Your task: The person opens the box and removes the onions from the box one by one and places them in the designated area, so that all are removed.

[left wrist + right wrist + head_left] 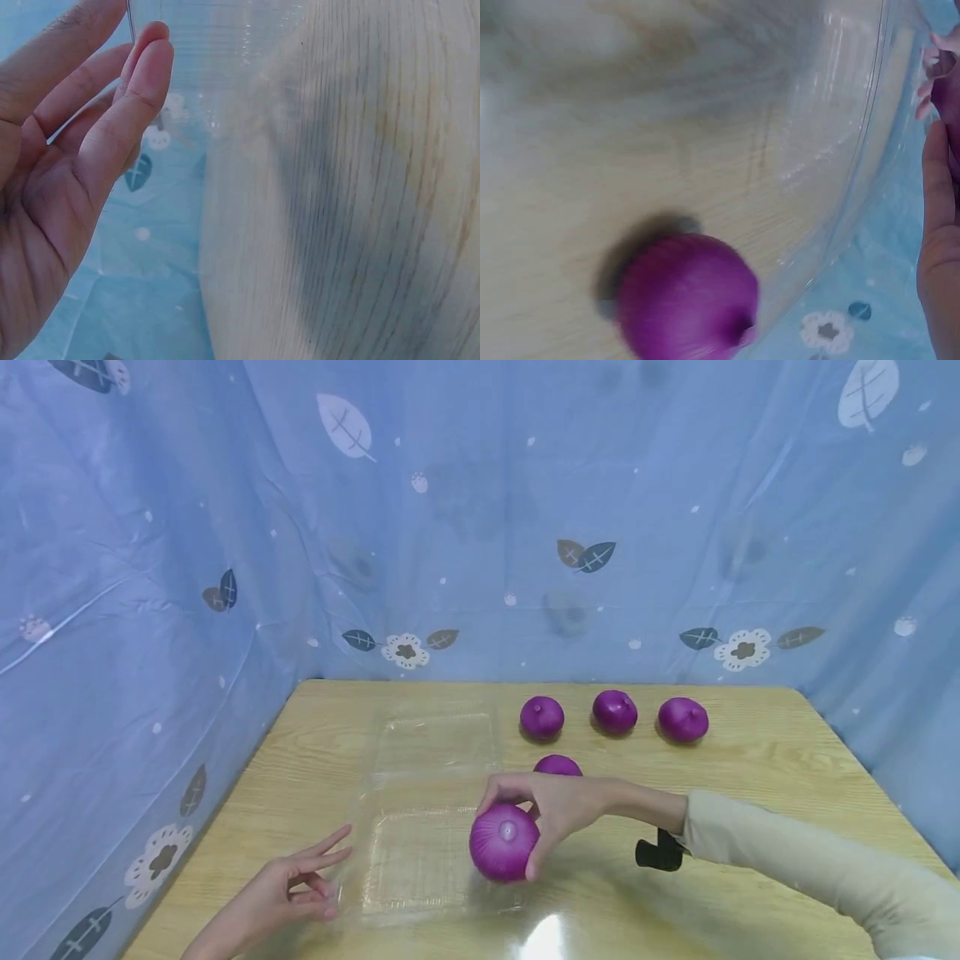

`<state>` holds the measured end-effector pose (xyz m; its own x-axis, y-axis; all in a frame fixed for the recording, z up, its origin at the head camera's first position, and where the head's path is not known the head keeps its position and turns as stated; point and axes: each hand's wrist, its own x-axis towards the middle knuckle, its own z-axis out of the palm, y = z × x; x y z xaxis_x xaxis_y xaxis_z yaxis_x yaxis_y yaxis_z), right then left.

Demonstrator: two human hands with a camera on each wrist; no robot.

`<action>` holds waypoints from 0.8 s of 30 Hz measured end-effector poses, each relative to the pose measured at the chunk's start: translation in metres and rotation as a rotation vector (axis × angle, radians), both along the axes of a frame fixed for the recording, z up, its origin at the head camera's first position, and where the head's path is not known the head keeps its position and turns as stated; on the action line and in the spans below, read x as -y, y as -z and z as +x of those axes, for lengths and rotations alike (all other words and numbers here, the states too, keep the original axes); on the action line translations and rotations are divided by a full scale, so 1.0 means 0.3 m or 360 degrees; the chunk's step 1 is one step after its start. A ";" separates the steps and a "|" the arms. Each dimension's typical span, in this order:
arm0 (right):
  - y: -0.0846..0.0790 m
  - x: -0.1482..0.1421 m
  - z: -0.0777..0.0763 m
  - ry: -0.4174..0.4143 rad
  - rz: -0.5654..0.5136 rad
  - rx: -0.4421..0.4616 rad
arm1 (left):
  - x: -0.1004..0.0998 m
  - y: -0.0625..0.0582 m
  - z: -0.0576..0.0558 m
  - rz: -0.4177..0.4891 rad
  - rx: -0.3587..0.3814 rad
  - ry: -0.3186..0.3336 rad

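My right hand grips a purple onion over the right side of the near half of a clear plastic clamshell box. In the right wrist view, that hand and the held onion show at the right edge. The box lies unfolded, its other half toward the back. Beside its left wall is my left hand, fingers partly extended. The left wrist view has the fingertips right at the box's clear wall.
Another onion sits just behind my right hand, partly hidden by it. Three more onions, left, middle and right, stand along the back of the wooden table. A blue patterned curtain hangs behind and at the sides.
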<state>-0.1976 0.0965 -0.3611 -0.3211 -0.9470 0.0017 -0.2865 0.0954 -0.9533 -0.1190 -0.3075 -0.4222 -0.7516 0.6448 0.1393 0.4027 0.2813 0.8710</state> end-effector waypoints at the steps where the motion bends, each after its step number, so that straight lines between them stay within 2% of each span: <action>1: 0.002 -0.023 0.013 0.0049 -0.0030 0.0012 | -0.004 -0.001 -0.001 -0.0002 0.0009 -0.0010; 6: 0.014 -0.127 0.068 0.0202 -0.0109 -0.0127 | -0.016 -0.007 -0.006 -0.0027 0.0020 -0.0024; 11: 0.034 -0.204 0.107 0.0358 -0.0061 -0.0305 | 0.000 0.014 -0.009 -0.0011 -0.0083 0.0060; 14: 0.044 -0.236 0.129 0.0490 -0.0051 -0.0386 | -0.001 0.020 -0.012 -0.0005 -0.0081 0.0084; 16: 0.053 -0.249 0.143 0.0546 -0.0102 -0.0382 | -0.004 0.018 -0.012 -0.0002 -0.0064 0.0086; 20: 0.067 -0.265 0.170 0.0619 -0.0185 -0.0312 | -0.005 0.023 -0.017 0.0012 -0.0144 0.0105; 24: 0.084 -0.288 0.185 0.0775 -0.0189 -0.0263 | 0.009 0.028 -0.021 0.0006 -0.0250 0.0174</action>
